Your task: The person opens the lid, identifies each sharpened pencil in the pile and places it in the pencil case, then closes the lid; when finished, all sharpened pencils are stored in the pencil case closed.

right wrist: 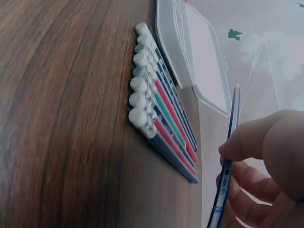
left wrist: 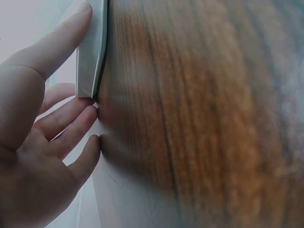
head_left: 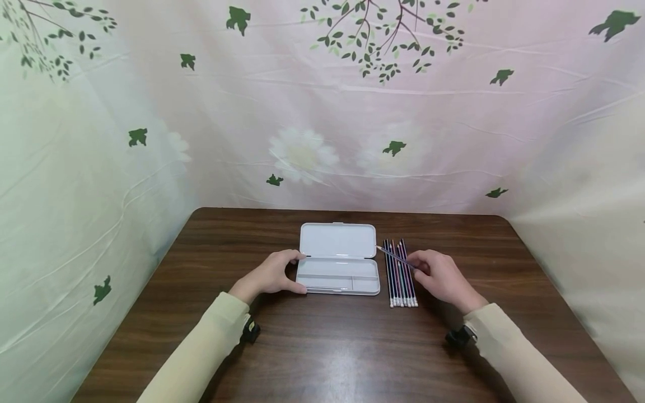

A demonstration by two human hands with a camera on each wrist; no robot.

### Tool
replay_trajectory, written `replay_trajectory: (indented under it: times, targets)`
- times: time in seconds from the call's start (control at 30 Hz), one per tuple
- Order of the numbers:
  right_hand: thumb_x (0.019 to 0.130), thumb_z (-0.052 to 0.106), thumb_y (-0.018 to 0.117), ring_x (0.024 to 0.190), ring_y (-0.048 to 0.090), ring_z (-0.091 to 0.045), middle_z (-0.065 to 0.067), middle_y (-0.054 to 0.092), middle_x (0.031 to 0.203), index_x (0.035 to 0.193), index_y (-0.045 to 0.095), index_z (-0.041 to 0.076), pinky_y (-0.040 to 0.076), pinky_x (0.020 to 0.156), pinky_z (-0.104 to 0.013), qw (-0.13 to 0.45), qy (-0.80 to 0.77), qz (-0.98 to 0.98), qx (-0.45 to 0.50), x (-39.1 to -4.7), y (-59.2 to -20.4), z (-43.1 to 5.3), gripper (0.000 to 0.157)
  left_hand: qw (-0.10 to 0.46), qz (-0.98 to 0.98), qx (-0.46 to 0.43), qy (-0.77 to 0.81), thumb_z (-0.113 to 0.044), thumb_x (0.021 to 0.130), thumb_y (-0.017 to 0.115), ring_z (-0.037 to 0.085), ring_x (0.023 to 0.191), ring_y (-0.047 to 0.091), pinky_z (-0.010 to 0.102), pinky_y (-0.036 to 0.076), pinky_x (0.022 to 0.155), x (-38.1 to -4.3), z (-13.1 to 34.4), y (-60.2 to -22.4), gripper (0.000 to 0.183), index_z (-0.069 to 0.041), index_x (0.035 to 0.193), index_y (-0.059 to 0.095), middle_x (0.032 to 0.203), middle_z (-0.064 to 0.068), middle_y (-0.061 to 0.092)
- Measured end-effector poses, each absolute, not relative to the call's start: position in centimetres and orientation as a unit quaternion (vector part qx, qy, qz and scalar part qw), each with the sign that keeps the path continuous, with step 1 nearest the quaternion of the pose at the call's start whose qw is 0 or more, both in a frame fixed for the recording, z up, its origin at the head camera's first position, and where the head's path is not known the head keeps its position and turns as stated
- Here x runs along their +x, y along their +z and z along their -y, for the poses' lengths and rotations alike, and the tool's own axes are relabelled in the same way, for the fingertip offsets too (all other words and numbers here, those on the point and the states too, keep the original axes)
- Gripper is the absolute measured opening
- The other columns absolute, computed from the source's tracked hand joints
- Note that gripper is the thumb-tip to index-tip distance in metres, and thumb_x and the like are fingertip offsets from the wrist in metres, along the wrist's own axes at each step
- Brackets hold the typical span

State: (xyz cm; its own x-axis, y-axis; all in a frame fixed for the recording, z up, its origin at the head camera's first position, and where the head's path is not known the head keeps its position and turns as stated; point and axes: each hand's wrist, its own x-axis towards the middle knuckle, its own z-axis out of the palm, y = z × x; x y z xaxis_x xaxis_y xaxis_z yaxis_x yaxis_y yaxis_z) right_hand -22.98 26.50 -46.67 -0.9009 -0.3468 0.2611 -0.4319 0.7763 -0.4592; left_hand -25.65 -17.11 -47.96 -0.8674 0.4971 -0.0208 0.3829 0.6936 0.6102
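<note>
A white pencil case [head_left: 365,267] lies with its lid [head_left: 337,240] raised at the back; a long section and smaller front compartments show inside. My left hand [head_left: 274,272] holds the case's left end, thumb at the front corner and fingers farther back. The left wrist view shows the thumb [left wrist: 66,40] along the case's edge. With thumb and fingers, my right hand [head_left: 440,277] pinches a dark pencil [right wrist: 228,161], its tip pointing left toward the case. Beneath it, several pencils [head_left: 401,282] lie side by side on the table, white erasers toward me.
The brown wooden table [head_left: 332,347] has rounded back corners. Behind it and at both sides hangs a pale cloth [head_left: 332,112] printed with green birds, leaves and daisies. A dark band with a small device [head_left: 461,336] sits on the right wrist, another [head_left: 250,329] on the left.
</note>
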Motion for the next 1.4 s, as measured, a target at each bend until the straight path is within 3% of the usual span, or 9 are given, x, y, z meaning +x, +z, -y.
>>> replay_trajectory:
  times: [0.37, 0.77, 1.2, 1.4]
  targets:
    - [0.088, -0.007, 0.073, 0.08, 0.059, -0.012, -0.002, 0.07, 0.095, 0.108, 0.079, 0.006, 0.052, 0.069, -0.032, 0.128, 0.258, 0.919, 0.27, -23.3, -47.2, -24.9, 0.024, 0.096, -0.917, 0.238, 0.306, -0.042, 0.073, 0.098, 0.025, 0.122, 0.059, 0.045, 0.048, 0.107, -25.7, 17.1, -48.0, 0.086, -0.006, 0.141, 0.061, 0.135, 0.008, 0.065]
    - [0.089, -0.008, 0.075, 0.093, 0.072, -0.022, -0.006, 0.077, 0.1, 0.103, 0.08, 0.005, 0.059, 0.079, -0.045, 0.132, 0.257, 0.912, 0.292, -23.8, -46.9, -22.5, 0.02, 0.102, -0.917, 0.234, 0.306, -0.041, 0.073, 0.098, 0.025, 0.123, 0.059, 0.044, 0.047, 0.109, -25.9, 17.2, -48.2, 0.086, -0.006, 0.142, 0.061, 0.135, 0.008, 0.064]
    - [0.091, -0.009, 0.073, 0.095, 0.073, -0.022, -0.006, 0.078, 0.102, 0.105, 0.08, 0.004, 0.061, 0.082, -0.043, 0.103, 0.246, 0.905, 0.33, -24.7, -46.8, -19.5, 0.02, 0.1, -0.92, 0.233, 0.3, -0.042, 0.072, 0.098, 0.025, 0.122, 0.059, 0.044, 0.047, 0.109, -26.1, 17.1, -48.2, 0.085, -0.008, 0.141, 0.062, 0.133, 0.007, 0.065]
    - [0.094, -0.008, 0.071, 0.102, 0.073, -0.022, -0.005, 0.078, 0.106, 0.108, 0.08, 0.005, 0.06, 0.088, -0.042, 0.055, 0.244, 0.91, 0.33, -24.7, -46.9, -17.5, 0.021, 0.101, -0.92, 0.229, 0.3, -0.042, 0.072, 0.098, 0.024, 0.122, 0.059, 0.043, 0.047, 0.11, -26.1, 17.0, -48.3, 0.085, -0.008, 0.141, 0.062, 0.133, 0.007, 0.065]
